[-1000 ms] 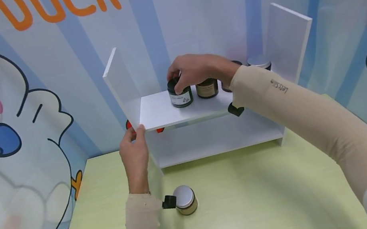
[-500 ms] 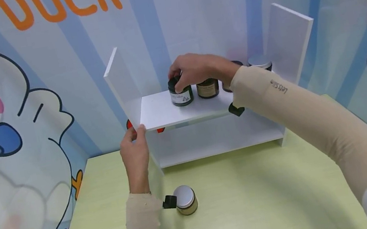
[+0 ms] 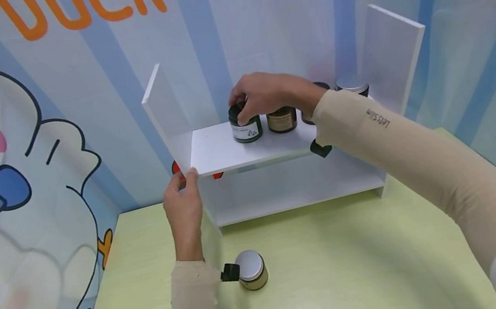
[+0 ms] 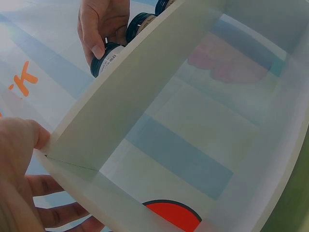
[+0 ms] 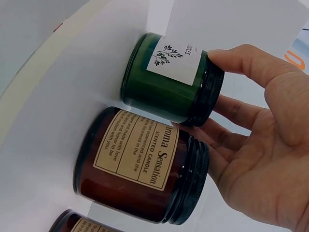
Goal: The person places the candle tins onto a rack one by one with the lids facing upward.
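Note:
On the upper board of a white two-tier shelf [image 3: 213, 155] stands a green glass candle jar [image 5: 164, 82] with a black lid and white label. My right hand [image 3: 262, 92] grips it from above, thumb and fingers around its lid. Right beside it is a brown jar [image 5: 128, 166], labelled as a scented candle. My left hand [image 3: 183, 206] holds the shelf's left front edge, its thumb at the board corner and its fingers around the side panel [image 4: 67, 183].
Farther right on the upper board are another dark jar [image 3: 307, 118], partly hidden by my right wrist, and a silver-lidded jar [image 3: 352, 85]. Another silver-lidded jar [image 3: 251, 268] stands on the pale green table [image 3: 336, 271] in front. A duck-print cloth [image 3: 274, 19] hangs behind.

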